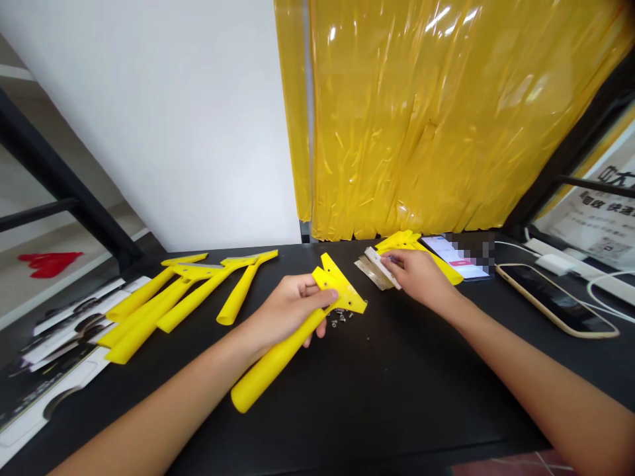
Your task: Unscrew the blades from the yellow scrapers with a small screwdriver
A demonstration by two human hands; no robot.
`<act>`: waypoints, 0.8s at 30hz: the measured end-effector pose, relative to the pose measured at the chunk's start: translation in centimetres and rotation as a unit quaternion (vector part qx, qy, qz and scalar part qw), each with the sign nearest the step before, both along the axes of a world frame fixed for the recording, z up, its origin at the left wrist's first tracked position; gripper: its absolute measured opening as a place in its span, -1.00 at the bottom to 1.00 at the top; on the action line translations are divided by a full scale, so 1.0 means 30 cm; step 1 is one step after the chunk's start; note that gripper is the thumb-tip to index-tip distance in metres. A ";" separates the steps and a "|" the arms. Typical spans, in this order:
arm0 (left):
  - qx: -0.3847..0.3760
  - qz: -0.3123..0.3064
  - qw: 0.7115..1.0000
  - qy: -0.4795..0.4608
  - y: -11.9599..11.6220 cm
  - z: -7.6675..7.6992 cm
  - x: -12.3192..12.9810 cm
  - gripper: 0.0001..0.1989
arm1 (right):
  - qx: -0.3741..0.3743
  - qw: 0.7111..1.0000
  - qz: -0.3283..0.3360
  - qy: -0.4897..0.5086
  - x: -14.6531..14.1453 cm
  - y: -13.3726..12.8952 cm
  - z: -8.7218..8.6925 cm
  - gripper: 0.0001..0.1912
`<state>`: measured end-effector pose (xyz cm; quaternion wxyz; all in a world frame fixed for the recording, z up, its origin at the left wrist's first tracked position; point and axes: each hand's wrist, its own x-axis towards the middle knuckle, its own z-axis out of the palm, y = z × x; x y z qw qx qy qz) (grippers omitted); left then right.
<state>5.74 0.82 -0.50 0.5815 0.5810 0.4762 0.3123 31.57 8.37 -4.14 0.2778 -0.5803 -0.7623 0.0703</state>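
My left hand [285, 305] is closed around a yellow scraper [278, 365], thumb on its wide flat head, the tubular handle slanting toward me. Small holes show in that head. Several small screws [341, 317] lie on the table just beyond my left fingers. To the right, my right hand [419, 272] pinches a narrow white strip [381, 266] at its right side. Beneath the strip lie thin, flat brownish-grey pieces [371, 272]; whether the strip touches them I cannot tell. More yellow scraper parts [399, 239] lie behind my right hand, partly hidden.
Several yellow scrapers [171, 307] with metal edges lie at the left of the black table [367, 410]. White-and-black packages [64, 380] are along the left edge. A phone [555, 297], a lit screen [451, 256] and white cables are on the right. Yellow plastic sheeting [421, 125] hangs behind.
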 end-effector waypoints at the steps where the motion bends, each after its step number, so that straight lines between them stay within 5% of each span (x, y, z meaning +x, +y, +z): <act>1: -0.007 0.006 1.000 -0.007 0.000 0.000 0.000 -0.76 | -0.010 0.999 -0.012 -0.029 0.003 0.010 -0.011 -0.74; 5: -0.025 0.012 0.999 -0.026 -0.003 -0.007 0.001 -0.76 | 0.023 0.997 -0.019 -0.074 -0.014 0.002 -0.018 -0.69; 9: -0.027 0.033 0.998 -0.045 -0.004 -0.015 0.008 -0.76 | 0.081 0.994 0.065 0.047 -0.063 -0.075 0.021 -0.68; 16: -0.034 0.034 0.997 -0.058 -0.006 -0.019 0.016 -0.78 | -0.111 0.945 0.247 0.183 -0.130 -0.179 0.055 -0.72; 19: -0.038 0.020 0.998 -0.053 -0.004 -0.026 0.010 -0.75 | -0.116 0.942 0.230 0.216 -0.120 -0.160 0.056 -0.70; 24: -0.042 0.025 0.999 -0.020 0.004 -0.028 -0.001 -0.71 | -0.014 0.990 0.095 0.108 -0.050 -0.080 0.055 -0.71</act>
